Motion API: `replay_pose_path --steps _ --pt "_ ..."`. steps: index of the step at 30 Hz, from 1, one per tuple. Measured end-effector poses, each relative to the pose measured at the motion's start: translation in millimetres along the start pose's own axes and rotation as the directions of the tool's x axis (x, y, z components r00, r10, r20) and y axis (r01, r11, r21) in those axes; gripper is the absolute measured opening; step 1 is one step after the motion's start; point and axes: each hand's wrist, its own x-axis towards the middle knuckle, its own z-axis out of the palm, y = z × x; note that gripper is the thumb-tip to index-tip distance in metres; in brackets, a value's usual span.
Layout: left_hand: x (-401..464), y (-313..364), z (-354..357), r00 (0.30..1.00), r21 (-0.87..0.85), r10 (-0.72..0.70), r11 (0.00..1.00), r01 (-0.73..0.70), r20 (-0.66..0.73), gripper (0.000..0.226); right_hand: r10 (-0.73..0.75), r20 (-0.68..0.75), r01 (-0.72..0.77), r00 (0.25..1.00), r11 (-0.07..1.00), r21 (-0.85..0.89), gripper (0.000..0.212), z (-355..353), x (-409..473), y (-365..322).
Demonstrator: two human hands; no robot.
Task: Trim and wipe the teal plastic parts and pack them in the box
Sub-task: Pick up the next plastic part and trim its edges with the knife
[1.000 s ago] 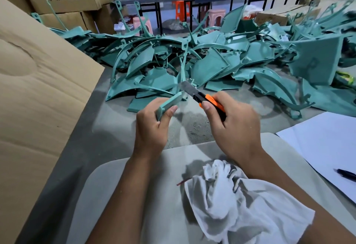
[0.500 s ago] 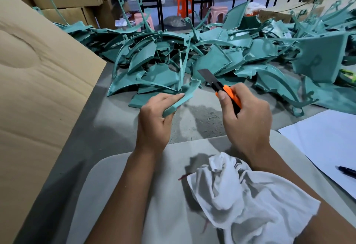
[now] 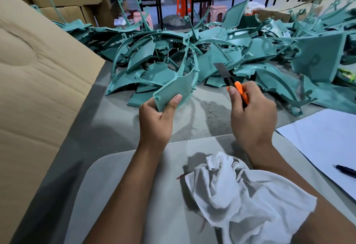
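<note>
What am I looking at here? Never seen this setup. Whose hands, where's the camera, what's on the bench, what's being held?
There is no robot: a person works with bare hands. The single view comes from a wide-angle camera on the person's head, looking forward and down.

The left hand grips one teal plastic part, a flat curved panel, by its lower edge. The right hand holds an orange utility knife with the blade out, clear of the part.

On the grey table lies a big pile of teal parts. Nearer the person lies a crumpled white cloth. At right is a white sheet of paper with a pen on it. At left stands a cardboard box flap.
</note>
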Motion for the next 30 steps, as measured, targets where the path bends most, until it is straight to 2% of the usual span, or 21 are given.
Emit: replay_pose_path --steps 4,7,11,15,17,20,24,26,30 --pt "1.0 -2.9 1.2 1.000 0.066 -0.010 0.998 0.008 0.030 0.012 -0.120 -0.029 0.123 0.992 0.981 0.149 0.026 0.3 -5.3 -14.3" --pt "-1.4 -3.4 4.2 0.999 0.083 0.001 0.996 -0.004 0.042 0.011 -0.233 0.016 0.229 0.972 0.964 0.132 0.028 5.9 -13.8 -22.9" --pt "-3.7 -6.0 1.0 0.992 0.130 -0.013 0.992 -0.004 0.128 0.010 -0.071 -0.004 0.071 0.997 0.997 -0.026 0.032 7.8 -7.9 -10.9" --pt "-4.4 3.0 4.2 0.991 -0.004 0.014 1.000 -0.014 0.132 0.019 0.074 -0.022 -0.076 0.997 0.994 -0.081 0.034 4.2 2.9 7.6" --pt "-3.7 5.0 5.0 0.992 -0.024 0.000 1.000 0.003 0.128 0.019 0.058 -0.068 -0.059 0.996 0.998 -0.006 0.031 1.6 3.2 6.1" --pt "-2.7 4.1 4.3 0.991 -0.017 -0.051 0.998 0.053 0.124 0.016 -0.070 -0.108 0.085 0.992 0.986 0.141 0.023 -0.8 -1.5 -5.6" --pt "-3.3 4.9 6.3 0.989 0.028 -0.044 0.999 0.040 0.139 0.017 -0.249 -0.057 0.255 0.967 0.953 0.164 0.023 1.9 -8.0 -15.1" --pt "-3.4 4.5 4.9 0.991 0.034 -0.033 0.999 0.029 0.126 0.013 -0.246 -0.020 0.246 0.969 0.961 0.124 0.023 2.4 -7.3 -14.7" --pt "-1.0 3.4 -0.5 0.991 0.133 -0.006 0.991 -0.012 0.131 0.013 -0.131 -0.006 0.131 0.991 0.991 -0.014 0.027 0.7 -4.6 -8.5"
